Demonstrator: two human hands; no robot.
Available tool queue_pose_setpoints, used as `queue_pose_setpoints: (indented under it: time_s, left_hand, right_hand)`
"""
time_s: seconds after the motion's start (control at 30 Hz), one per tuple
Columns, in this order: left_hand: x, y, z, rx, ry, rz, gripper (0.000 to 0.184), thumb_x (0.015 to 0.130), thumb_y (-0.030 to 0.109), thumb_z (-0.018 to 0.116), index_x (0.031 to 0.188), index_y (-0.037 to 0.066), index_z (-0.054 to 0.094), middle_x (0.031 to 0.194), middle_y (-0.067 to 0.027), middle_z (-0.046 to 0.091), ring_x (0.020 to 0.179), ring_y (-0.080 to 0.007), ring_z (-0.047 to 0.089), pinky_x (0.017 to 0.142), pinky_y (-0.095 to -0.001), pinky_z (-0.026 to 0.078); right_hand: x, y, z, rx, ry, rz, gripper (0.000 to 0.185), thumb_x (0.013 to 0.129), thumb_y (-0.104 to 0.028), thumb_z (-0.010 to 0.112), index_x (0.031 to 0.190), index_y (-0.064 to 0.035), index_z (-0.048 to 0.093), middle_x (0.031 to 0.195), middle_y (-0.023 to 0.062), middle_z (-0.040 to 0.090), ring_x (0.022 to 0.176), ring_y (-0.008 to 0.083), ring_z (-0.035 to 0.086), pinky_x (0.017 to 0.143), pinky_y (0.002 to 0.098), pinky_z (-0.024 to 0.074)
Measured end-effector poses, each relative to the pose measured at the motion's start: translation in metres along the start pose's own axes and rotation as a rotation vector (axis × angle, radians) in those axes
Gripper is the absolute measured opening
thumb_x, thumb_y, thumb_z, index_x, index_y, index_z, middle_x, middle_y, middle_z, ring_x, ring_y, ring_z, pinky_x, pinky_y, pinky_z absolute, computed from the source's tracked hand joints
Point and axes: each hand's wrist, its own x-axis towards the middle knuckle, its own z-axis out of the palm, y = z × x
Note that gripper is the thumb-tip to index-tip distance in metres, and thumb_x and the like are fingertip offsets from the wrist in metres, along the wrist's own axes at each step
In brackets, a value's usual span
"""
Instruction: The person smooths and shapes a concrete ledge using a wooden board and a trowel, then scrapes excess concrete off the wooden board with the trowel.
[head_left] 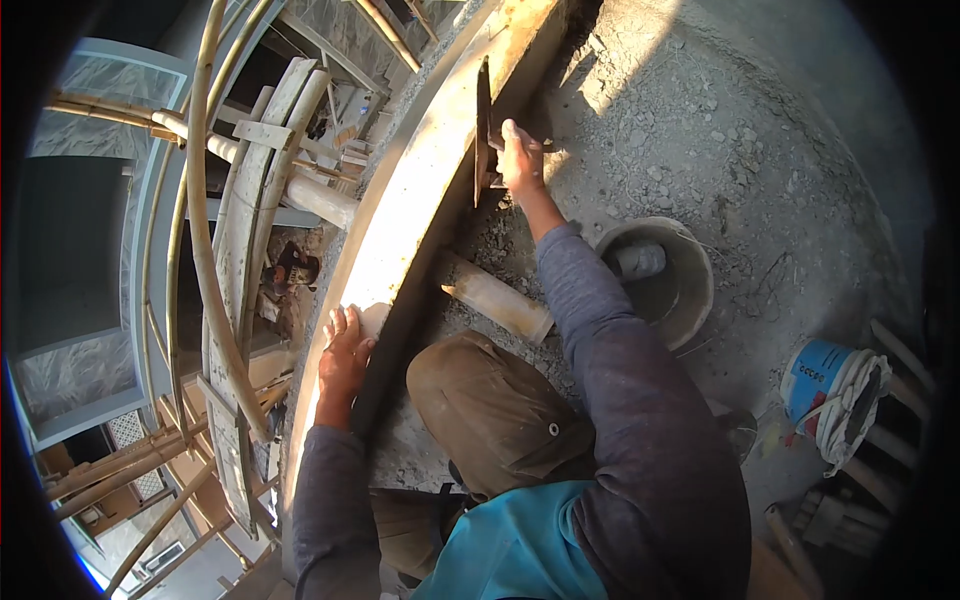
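Observation:
My right hand [522, 162] is closed around the handle of a plastering float [483, 130]. Its long, thin blade is seen nearly edge-on, at the inner edge of a low concrete wall [415, 215]. Whether the blade touches the wall I cannot tell. My left hand [343, 352] lies on top of the same wall, nearer to me, fingers spread and nothing in them. Strong sunlight washes out much of the wall's smooth top.
A bucket [690, 310] with grey contents stands right of my forearm. A pale pipe [500, 298] lies near my knee. Rubble [690, 130] covers the floor. A blue-and-white bucket [820, 385] sits farther right. Beyond the wall is bamboo scaffolding [205, 200] with a plank [250, 220], above a drop.

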Motion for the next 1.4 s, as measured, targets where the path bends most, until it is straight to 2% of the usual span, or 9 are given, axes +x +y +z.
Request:
queue_pose_setpoints:
  time_s: [0.17, 0.33, 0.47, 0.53, 0.6, 0.73, 0.93, 1.07, 1.4]
  left_hand:
    - [0.002, -0.004, 0.003, 0.028, -0.003, 0.029, 0.066, 0.089, 0.025, 0.057, 0.145, 0.007, 0.028, 0.15, -0.0249, 0.021, 0.137, -0.048, 0.02, 0.11, -0.0451, 0.029]
    - [0.001, -0.004, 0.0, 0.03, -0.013, 0.033, 0.068, 0.089, 0.028, 0.055, 0.147, 0.008, 0.024, 0.151, -0.0242, 0.019, 0.137, -0.0466, 0.019, 0.11, -0.0442, 0.028]
    - [0.0, -0.004, 0.002, 0.026, -0.025, -0.005, 0.068, 0.089, 0.028, 0.056, 0.147, 0.009, 0.025, 0.151, -0.0232, 0.02, 0.137, -0.0461, 0.02, 0.11, -0.0439, 0.029]
    - [0.001, -0.004, 0.003, 0.037, -0.013, -0.005, 0.068, 0.089, 0.028, 0.057, 0.146, 0.01, 0.026, 0.151, -0.0227, 0.02, 0.137, -0.0463, 0.021, 0.11, -0.0439, 0.03]
    - [0.0, -0.002, 0.002, 0.007, -0.006, -0.009, 0.067, 0.088, 0.025, 0.058, 0.146, 0.009, 0.028, 0.151, -0.0228, 0.02, 0.137, -0.0467, 0.019, 0.111, -0.0437, 0.028]
    - [0.0, 0.0, 0.001, -0.028, -0.003, -0.017, 0.066, 0.087, 0.023, 0.061, 0.145, 0.009, 0.03, 0.151, -0.0221, 0.02, 0.138, -0.0469, 0.018, 0.111, -0.0435, 0.027]
    - [-0.001, 0.0, 0.001, -0.013, -0.002, -0.027, 0.067, 0.087, 0.024, 0.061, 0.145, 0.013, 0.03, 0.151, -0.0204, 0.022, 0.137, -0.0463, 0.021, 0.109, -0.0437, 0.032]
    - [0.001, 0.001, 0.0, -0.007, 0.011, -0.028, 0.067, 0.088, 0.025, 0.061, 0.146, 0.014, 0.029, 0.151, -0.0201, 0.022, 0.137, -0.0455, 0.022, 0.109, -0.0432, 0.032]
    - [-0.001, -0.001, 0.001, -0.027, -0.015, -0.041, 0.066, 0.088, 0.024, 0.061, 0.146, 0.014, 0.03, 0.151, -0.0197, 0.023, 0.138, -0.0429, 0.021, 0.11, -0.0425, 0.03]
  right_hand:
    - [-0.094, 0.0, 0.016, -0.066, -0.231, -0.096, 0.035, 0.094, -0.036, 0.055, 0.081, -0.0032, 0.059, 0.076, -0.005, 0.051, 0.071, 0.0057, 0.045, 0.068, 0.0244, 0.0424]
    - [-0.06, -0.06, -0.016, 0.142, 0.058, -0.08, 0.033, 0.096, -0.035, 0.052, 0.111, -0.0054, 0.047, 0.094, 0.0015, 0.05, 0.087, 0.0102, 0.046, 0.078, 0.0258, 0.0418]
    - [-0.032, -0.027, -0.046, 0.334, 0.238, 0.075, 0.041, 0.098, -0.041, 0.045, 0.13, -0.0167, 0.039, 0.122, 0.0091, 0.052, 0.108, 0.0249, 0.055, 0.09, 0.0429, 0.049]
    - [-0.02, -0.025, -0.048, 0.309, 0.273, 0.111, 0.043, 0.098, -0.04, 0.046, 0.13, -0.0124, 0.041, 0.12, 0.0107, 0.054, 0.108, 0.0237, 0.054, 0.087, 0.0397, 0.0488]
    - [-0.006, -0.015, -0.048, -0.285, 0.302, -0.109, 0.047, 0.098, -0.042, 0.046, 0.127, -0.0058, 0.045, 0.118, 0.0135, 0.056, 0.108, 0.0239, 0.054, 0.086, 0.037, 0.047]
    - [0.003, -0.018, -0.033, -0.209, 0.27, -0.345, 0.046, 0.097, -0.04, 0.047, 0.116, 0.0009, 0.053, 0.102, 0.0119, 0.06, 0.095, 0.0213, 0.057, 0.085, 0.0336, 0.045]
    - [0.049, -0.016, -0.032, -0.26, 0.509, -0.084, 0.05, 0.095, -0.05, 0.044, 0.103, -0.0021, 0.056, 0.068, 0.003, 0.05, 0.056, 0.0157, 0.05, 0.052, 0.0308, 0.0441]
    - [0.088, -0.01, -0.039, 0.042, 0.284, 0.176, 0.061, 0.092, -0.062, 0.04, 0.102, -0.0042, 0.055, 0.057, -0.0015, 0.038, 0.039, 0.0091, 0.033, 0.035, 0.0257, 0.0284]
    - [0.019, -0.01, -0.002, 0.005, 0.197, 0.074, 0.043, 0.096, -0.05, 0.045, 0.09, -0.0089, 0.053, 0.06, -0.0045, 0.037, 0.045, 0.0072, 0.038, 0.039, 0.0234, 0.0345]
